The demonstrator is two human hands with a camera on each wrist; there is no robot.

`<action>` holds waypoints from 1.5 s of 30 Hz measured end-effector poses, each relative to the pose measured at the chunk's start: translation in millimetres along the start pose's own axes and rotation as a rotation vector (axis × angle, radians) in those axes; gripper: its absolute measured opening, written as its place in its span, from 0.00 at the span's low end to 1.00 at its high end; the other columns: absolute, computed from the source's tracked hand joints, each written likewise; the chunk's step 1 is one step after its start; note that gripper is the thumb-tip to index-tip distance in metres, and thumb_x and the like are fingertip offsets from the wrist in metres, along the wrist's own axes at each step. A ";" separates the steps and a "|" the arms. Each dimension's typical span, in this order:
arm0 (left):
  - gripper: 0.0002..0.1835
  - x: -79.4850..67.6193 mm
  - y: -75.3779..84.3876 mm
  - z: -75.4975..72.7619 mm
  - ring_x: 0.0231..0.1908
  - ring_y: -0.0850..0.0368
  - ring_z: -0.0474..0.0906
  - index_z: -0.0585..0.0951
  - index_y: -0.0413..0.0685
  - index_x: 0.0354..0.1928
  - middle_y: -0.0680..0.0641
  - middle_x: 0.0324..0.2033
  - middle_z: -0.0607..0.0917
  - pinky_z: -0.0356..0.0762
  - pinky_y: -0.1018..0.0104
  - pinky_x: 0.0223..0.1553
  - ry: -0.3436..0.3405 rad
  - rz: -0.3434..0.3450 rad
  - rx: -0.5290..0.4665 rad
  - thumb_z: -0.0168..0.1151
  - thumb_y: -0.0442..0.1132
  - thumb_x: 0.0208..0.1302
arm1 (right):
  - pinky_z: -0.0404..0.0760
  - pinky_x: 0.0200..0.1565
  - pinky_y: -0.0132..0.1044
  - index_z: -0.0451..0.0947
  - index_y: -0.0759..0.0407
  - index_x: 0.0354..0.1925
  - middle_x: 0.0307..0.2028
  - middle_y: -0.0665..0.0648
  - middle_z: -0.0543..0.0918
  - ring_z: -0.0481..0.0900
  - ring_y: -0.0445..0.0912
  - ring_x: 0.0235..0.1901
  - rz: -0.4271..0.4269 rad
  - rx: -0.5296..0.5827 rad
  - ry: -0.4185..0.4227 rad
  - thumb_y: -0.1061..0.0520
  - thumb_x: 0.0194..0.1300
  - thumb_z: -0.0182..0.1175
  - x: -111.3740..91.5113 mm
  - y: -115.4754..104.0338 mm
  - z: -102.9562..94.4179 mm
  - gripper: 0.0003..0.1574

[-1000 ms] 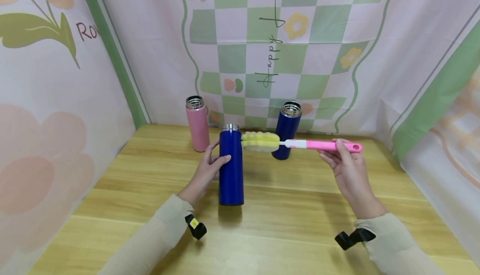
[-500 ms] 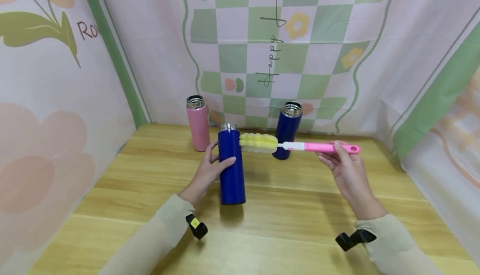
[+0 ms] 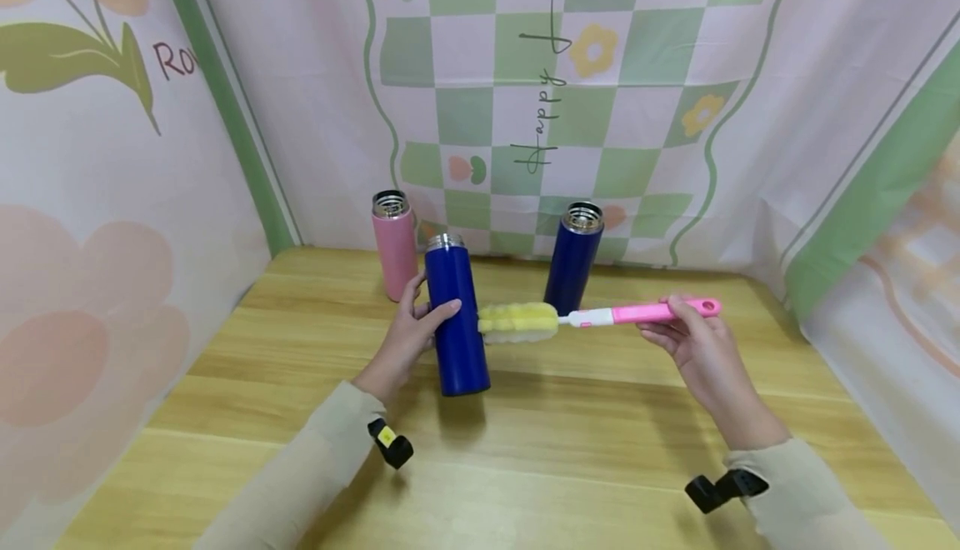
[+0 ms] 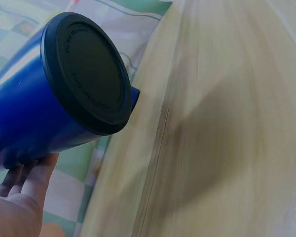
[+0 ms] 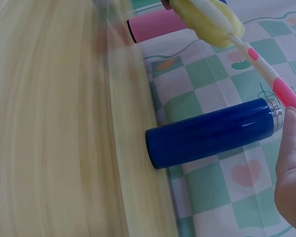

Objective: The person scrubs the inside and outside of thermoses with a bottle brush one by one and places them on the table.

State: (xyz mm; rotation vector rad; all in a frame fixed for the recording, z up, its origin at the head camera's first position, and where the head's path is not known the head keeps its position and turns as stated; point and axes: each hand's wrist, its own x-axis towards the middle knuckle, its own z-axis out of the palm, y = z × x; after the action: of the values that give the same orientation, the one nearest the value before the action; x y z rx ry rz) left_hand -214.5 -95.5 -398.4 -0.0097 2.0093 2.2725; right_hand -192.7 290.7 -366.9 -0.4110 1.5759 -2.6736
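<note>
My left hand [image 3: 408,333] grips a lidless blue vacuum flask [image 3: 459,342] around its side, thumb across the front. The flask leans slightly left over the table, steel neck up. In the left wrist view its black base [image 4: 91,74] faces the camera. My right hand [image 3: 705,358] pinches the pink handle [image 3: 648,312] of a bottle brush, held roughly level. The brush's yellow-and-white sponge head [image 3: 521,321] lies right at the flask's right side, outside it. Its tip is hidden behind the flask. In the right wrist view the white shaft [image 5: 259,64] runs up to the sponge.
A pink flask [image 3: 395,254] stands upright at the back left of the wooden table [image 3: 562,467], lidless. Another blue flask [image 3: 573,258], also lidless, stands at the back right. Behind them hangs a checkered curtain [image 3: 525,117].
The held flask has moved up and left and tilts more to the left. The brush's sponge has slid lower along the flask's side, and its handle now slopes slightly up to the right.
</note>
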 end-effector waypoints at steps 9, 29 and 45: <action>0.49 1.5 3.6 -5.7 0.62 0.42 0.73 0.52 0.70 0.78 0.41 0.66 0.71 0.72 0.42 0.59 0.036 0.001 -0.009 0.71 0.53 0.61 | 0.83 0.45 0.37 0.79 0.68 0.44 0.39 0.61 0.86 0.87 0.50 0.40 0.050 -0.090 -0.063 0.62 0.79 0.47 -5.5 -0.6 -6.5 0.15; 0.48 5.3 6.0 -9.4 0.59 0.41 0.76 0.52 0.74 0.77 0.40 0.61 0.75 0.73 0.44 0.58 0.060 0.018 -0.063 0.72 0.51 0.61 | 0.84 0.43 0.37 0.81 0.63 0.44 0.38 0.59 0.85 0.87 0.48 0.36 0.030 -0.183 -0.092 0.63 0.80 0.46 -16.9 -6.4 -5.3 0.15; 0.51 5.7 4.7 3.0 0.58 0.41 0.76 0.50 0.73 0.76 0.40 0.61 0.75 0.76 0.45 0.55 0.074 0.039 -0.118 0.75 0.51 0.58 | 0.84 0.45 0.40 0.80 0.66 0.47 0.40 0.62 0.85 0.87 0.50 0.39 0.015 -0.094 -0.222 0.66 0.80 0.42 -19.0 8.6 16.5 0.18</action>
State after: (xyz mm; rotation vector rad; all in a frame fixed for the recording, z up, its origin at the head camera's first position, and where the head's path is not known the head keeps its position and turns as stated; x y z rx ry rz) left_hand -220.4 -92.7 -393.8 -0.0664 1.9226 2.4464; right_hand -171.6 275.0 -370.9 -0.6697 1.6337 -2.4489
